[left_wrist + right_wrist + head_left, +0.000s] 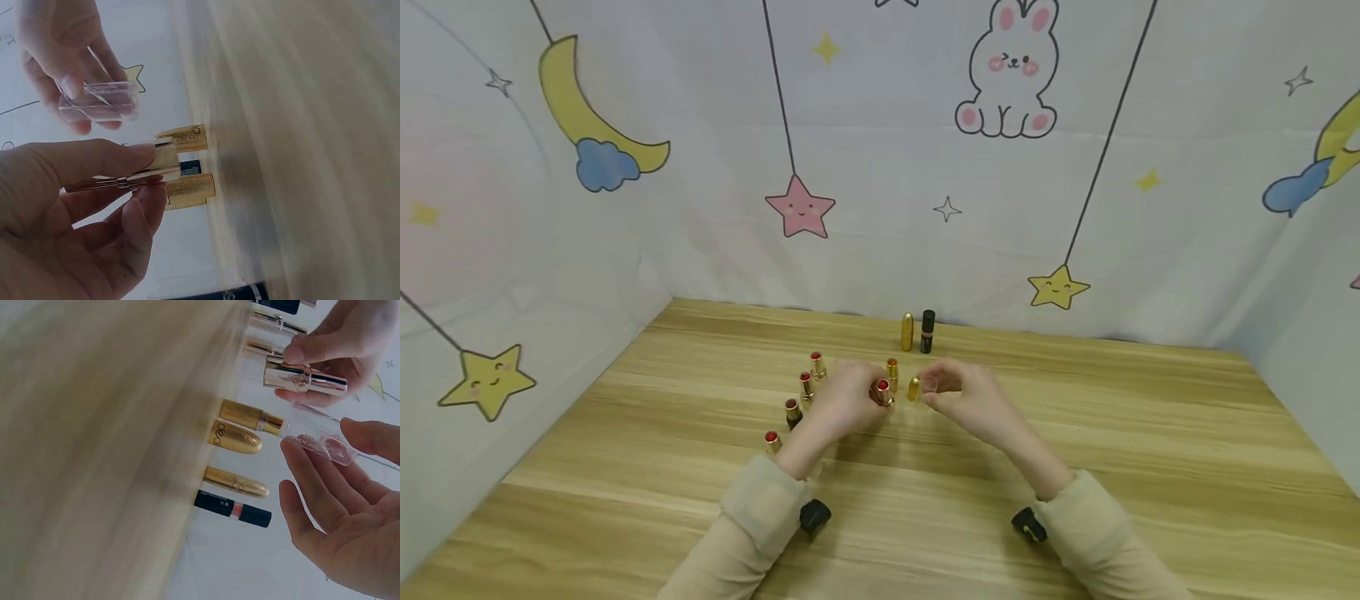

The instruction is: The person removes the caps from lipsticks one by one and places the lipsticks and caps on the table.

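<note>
In the head view my left hand (848, 402) grips an uncapped lipstick (883, 392) with a red tip and a shiny gold tube. The left wrist view shows thumb and fingers pinching that gold tube, above the wood. Just to the right, my right hand (972, 402) holds a clear lipstick cap (322, 437) between thumb and fingers. The cap and the lipstick are apart. Between the hands stand another uncapped gold lipstick (892, 371) and a bullet-shaped gold cap (913, 388).
Behind the hands stand a closed gold lipstick (907, 332) and a black lipstick (927, 332), near the table's back edge. Several uncapped lipsticks (807, 385) form a slanting row left of my left hand. A printed white curtain (880, 258) hangs along the back of the wooden table (1150, 433).
</note>
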The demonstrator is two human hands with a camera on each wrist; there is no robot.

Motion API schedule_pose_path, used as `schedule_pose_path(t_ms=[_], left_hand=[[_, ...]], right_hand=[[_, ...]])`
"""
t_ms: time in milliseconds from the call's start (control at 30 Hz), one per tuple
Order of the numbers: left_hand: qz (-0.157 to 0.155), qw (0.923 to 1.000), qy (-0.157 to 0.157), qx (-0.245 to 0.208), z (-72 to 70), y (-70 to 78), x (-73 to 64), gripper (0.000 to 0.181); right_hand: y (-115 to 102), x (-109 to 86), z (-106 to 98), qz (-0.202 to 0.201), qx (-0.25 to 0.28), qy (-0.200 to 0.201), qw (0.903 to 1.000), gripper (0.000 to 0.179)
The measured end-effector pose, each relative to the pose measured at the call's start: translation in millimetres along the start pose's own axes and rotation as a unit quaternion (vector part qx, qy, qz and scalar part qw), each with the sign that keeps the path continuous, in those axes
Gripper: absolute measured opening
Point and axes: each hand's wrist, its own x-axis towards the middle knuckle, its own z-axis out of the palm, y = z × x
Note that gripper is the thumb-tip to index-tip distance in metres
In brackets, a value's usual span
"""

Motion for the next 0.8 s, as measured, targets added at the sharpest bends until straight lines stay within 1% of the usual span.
schedule_pose_path(t_ms=[133,233,400,567,633,800], left_hand=[[-0.02,0.9988,-0.042,0.013,0.1,2.4,3.6,0.021],[-0.025,0.9971,-0.055,0.047,0.2,4.7,6.1,0.021],[-0.031,0.9947,-0.058,0.079,1.2,5.5,7.9,0.022],[-0.034,0.9945,-0.056,0.081,2.8,3.5,8.6,0.022],[-0.039,0.9942,-0.059,0.082,3.8,3.0,9.6,0.022],[-0.042,0.9934,-0.068,0.082,5.9,3.0,13.2,0.02]], right_hand=[[-3,3.7,7,-0.002,-0.002,-0.013,0.9999,0.024],[-5,6.6,10,0.006,-0.012,-0.019,0.9997,0.024],[-8,11.5,13,0.023,-0.044,-0.04,0.9979,0.024],[-10,15.9,16,0.03,-0.093,-0.064,0.9931,0.019],[-10,17.2,17,0.025,-0.116,-0.067,0.9907,0.017],[-10,18.3,20,0.016,-0.146,-0.07,0.9867,0.013]])
